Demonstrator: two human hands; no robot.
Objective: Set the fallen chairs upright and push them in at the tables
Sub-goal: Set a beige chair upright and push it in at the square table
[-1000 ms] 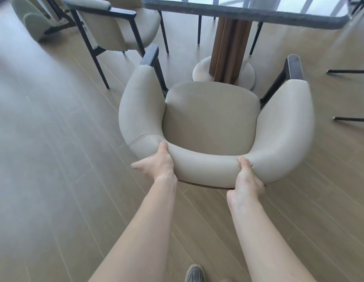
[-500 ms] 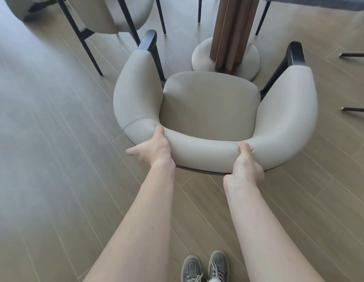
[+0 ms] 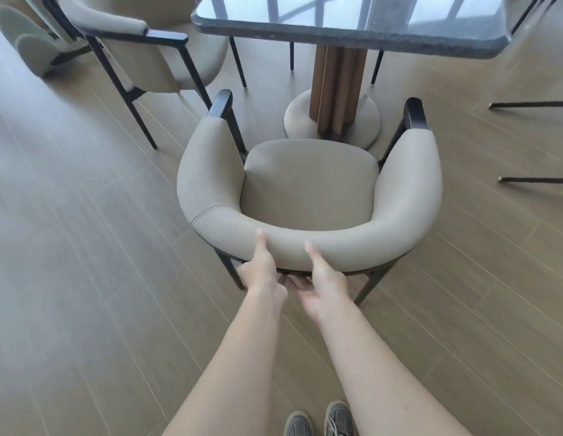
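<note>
Chair (image 3: 308, 184) upright on floor, facing surface (image 3: 337, 39). Left grip (image 3: 263, 272) and right grip (image 3: 327, 278) behind backrest, thumbs on it. Fingers blurred or hidden, can't tell clamped or loose. Hands closer together than 0.5 s ago.

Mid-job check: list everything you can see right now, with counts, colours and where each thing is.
table: 1, dark top, wooden pedestal, top centre
armchair: 1, beige, black frame, upright, centre, facing table
second armchair: 1, beige, upright, upper left
green chair: 1, pale green, far upper left, cut off
chair legs: 2, black, right edge
floor: 1, brown planks, all around
shoes: 2, grey, bottom edge
left hand: 1, thumb on armchair back, fingers hidden
right hand: 1, blurred, fingers spread, by armchair back
</note>
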